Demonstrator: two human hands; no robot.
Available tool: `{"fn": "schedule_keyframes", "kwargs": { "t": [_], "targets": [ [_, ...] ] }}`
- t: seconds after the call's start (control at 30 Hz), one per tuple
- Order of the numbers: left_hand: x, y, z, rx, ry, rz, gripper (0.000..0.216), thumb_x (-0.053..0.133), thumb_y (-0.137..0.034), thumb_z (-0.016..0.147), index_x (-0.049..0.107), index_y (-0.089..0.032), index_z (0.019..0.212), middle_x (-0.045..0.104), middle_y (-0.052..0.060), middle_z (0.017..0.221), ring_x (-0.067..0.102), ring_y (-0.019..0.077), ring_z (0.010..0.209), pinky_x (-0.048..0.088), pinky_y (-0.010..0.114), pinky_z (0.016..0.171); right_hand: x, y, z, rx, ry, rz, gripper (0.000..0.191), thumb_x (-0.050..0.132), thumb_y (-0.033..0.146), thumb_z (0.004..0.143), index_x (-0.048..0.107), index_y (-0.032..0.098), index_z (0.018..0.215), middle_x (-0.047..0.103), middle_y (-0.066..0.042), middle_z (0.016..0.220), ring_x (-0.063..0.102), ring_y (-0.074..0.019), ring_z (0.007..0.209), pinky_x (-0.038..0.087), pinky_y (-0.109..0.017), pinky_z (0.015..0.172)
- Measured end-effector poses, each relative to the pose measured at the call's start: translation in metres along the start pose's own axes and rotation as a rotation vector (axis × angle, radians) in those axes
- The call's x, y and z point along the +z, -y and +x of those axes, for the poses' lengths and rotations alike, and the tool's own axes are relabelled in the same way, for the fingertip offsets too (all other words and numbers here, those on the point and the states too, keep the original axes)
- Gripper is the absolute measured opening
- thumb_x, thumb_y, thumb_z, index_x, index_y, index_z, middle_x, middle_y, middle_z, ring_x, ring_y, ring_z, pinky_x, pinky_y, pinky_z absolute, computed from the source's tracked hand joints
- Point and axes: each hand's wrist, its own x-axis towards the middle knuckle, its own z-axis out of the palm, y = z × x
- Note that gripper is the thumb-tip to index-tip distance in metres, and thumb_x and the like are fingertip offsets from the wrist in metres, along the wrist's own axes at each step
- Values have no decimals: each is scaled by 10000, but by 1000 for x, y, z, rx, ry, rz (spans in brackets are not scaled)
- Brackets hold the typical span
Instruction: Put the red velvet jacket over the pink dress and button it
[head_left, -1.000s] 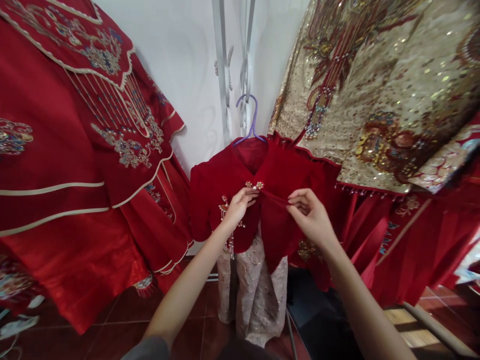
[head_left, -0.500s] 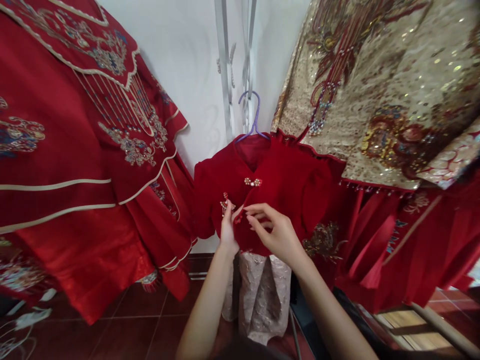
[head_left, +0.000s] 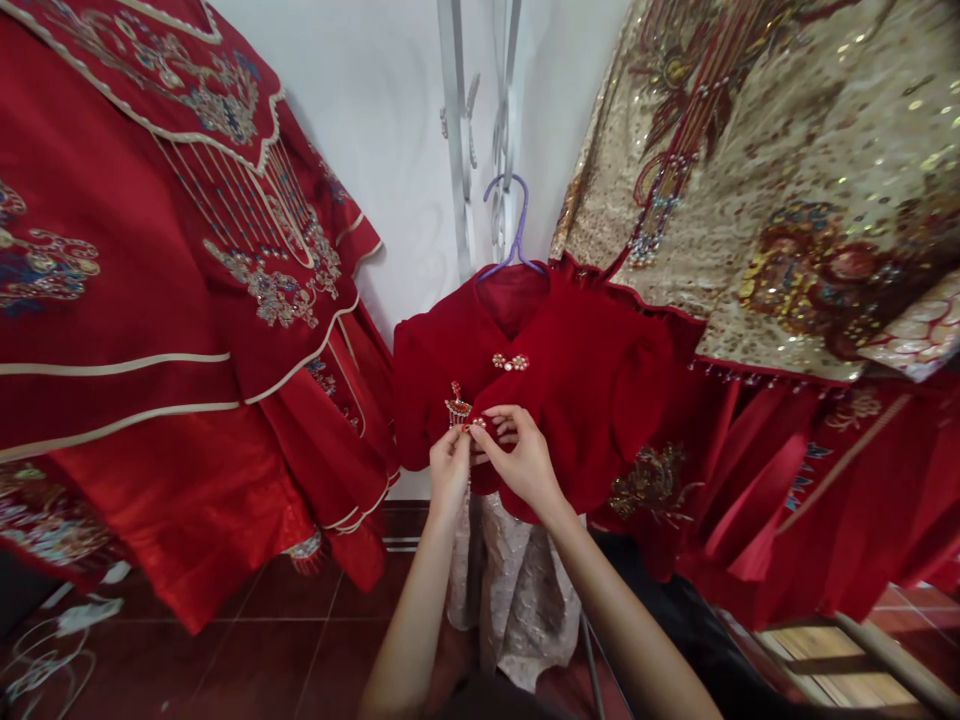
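Jacket [head_left: 577,350] hangs on purple hanger [head_left: 519,225]. Versus a second ago, right hand [head_left: 527,466] has come in beside left hand [head_left: 448,470], below hanger; both hands' fingers pinch lower clasp [head_left: 478,423].

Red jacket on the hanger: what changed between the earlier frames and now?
The right hand moved left; the front flap of the red jacket, earlier pulled open, now lies across. The left hand moved down from the upper clasp. Both now touch the lower clasp. The jacket stays on the purple hanger.
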Motion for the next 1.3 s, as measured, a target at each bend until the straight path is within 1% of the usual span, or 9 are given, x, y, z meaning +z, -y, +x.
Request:
{"fn": "schedule_keyframes", "kwargs": {
  "t": [0.13,0.23,0.33,0.4,0.5,0.6,0.77,0.97,1.3],
  "targets": [
    [3,-3,3,150,-35,141,240,694,-291,691,606,-168,878,662,17,787,630,139,716,516,250,685,-4,2,5,26,66,90,240,642,368,823,628,166,952,679,-59,911,635,-152,806,535,-288,756],
    [1,0,12,306,-122,240,334,674,-214,675,588,-181,996,635,51,981,604,125,789,508,242,719,-9,1,8,77,77,111,235,653,371,808,653,161,914,698,-52,859,648,-146,748,542,-267,695],
    [-5,5,27,366,-186,277,403,659,-179,663,558,-186,1054,581,89,1138,593,154,951,508,266,792,-14,-1,12,93,79,97,248,673,385,786,676,161,892,711,-51,836,663,-149,732,553,-265,685],
    [-7,8,36,367,-153,269,413,644,-155,655,550,-182,1056,586,94,1126,599,162,972,512,285,819,-16,-3,15,90,90,95,239,676,376,781,682,162,887,718,-51,828,676,-154,727,564,-270,689],
    [-9,12,46,367,-94,209,391,630,-144,657,551,-172,1039,624,76,1005,629,148,878,525,301,814,-15,-8,20,74,95,86,210,683,350,770,680,165,871,725,-48,809,689,-159,715,577,-273,685],
    [-8,13,49,323,-91,135,347,639,-150,661,577,-164,1002,658,66,935,653,148,858,526,323,858,-10,-12,27,61,81,90,199,676,346,777,676,173,874,730,-48,813,701,-164,726,586,-278,698],
    [-8,9,47,244,-81,77,294,678,-175,671,642,-144,961,706,81,950,673,163,890,509,360,933,3,-19,38,16,59,115,214,658,370,799,678,182,899,739,-53,851,709,-172,770,587,-283,714],
    [-7,0,43,255,-100,92,311,750,-268,684,683,-128,953,727,81,932,681,167,889,519,351,921,14,-23,44,-34,-2,84,234,631,399,820,674,186,909,732,-42,830,706,-170,757,580,-271,663],
    [-11,2,47,294,-96,155,300,747,-291,701,714,-117,943,744,106,945,700,182,874,530,363,910,14,-23,46,-68,19,13,216,618,394,830,666,193,891,725,-37,812,700,-167,740,588,-284,673]
  ]
}}
